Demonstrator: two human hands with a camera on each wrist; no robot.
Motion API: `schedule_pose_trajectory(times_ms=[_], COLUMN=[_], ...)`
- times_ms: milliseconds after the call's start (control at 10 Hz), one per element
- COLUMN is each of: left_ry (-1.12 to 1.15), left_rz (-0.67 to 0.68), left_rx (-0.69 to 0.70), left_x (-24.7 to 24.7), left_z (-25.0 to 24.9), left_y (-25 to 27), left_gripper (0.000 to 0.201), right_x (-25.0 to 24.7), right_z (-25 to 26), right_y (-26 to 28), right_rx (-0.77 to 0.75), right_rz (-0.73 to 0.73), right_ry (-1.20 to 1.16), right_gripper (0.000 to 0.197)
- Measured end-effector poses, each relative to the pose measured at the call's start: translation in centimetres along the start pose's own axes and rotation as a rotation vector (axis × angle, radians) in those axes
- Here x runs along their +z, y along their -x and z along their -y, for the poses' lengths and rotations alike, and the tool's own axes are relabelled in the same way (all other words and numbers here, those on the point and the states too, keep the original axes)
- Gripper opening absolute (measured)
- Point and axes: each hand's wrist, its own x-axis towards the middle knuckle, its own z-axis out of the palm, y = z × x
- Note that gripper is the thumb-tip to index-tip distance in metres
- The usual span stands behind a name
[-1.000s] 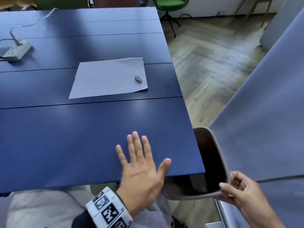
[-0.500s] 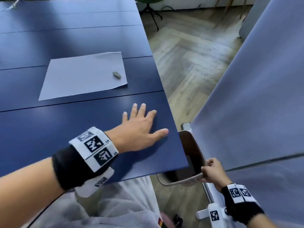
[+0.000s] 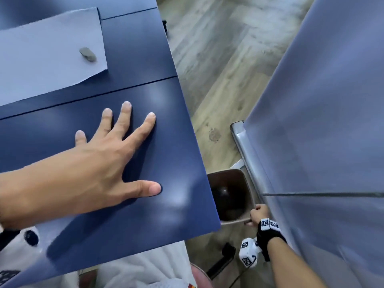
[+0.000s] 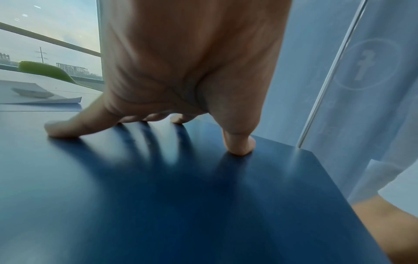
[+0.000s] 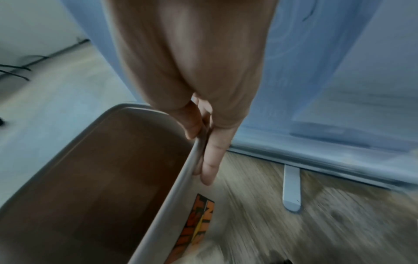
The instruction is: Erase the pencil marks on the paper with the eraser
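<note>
Left hand lies flat, fingers spread, on the worktop; right hand grips the bin rim. The eraser on the paper looks small, light and rubbery: pinch its long sides.

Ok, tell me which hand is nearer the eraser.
Left. The left hand lies flat on the table just short of the eraser; the right hand grips the bin rim beside the table.

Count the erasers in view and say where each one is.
1. The eraser lies on the paper near its right edge, beyond the left hand flat on the table. The paper's left part is out of frame.
</note>
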Motion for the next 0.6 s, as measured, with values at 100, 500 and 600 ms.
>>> schedule_pose_trajectory(times_ms=[100, 500, 600], left_ry=[0.051, 0.120, 0.106], left_rz=[-0.047, -0.163, -0.041], left_rx=[-0.002, 0.028, 0.007], left_x=[0.2, 0.8, 0.2], left_z=[-0.2, -0.2, -0.9], left_y=[0.0, -0.2, 0.0], left_gripper=[0.112, 0.109, 0.113], right_x=[1.6, 2.9, 3.4], right_z=[-1.3, -6.4, -9.2], right_y=[-0.8, -2.5, -6.5], right_rx=[0.068, 0.156, 0.170], right_rz=[0.019, 0.020, 0.017], right_ry=[-0.030, -0.089, -0.070], right_gripper=[0.031, 0.020, 0.056])
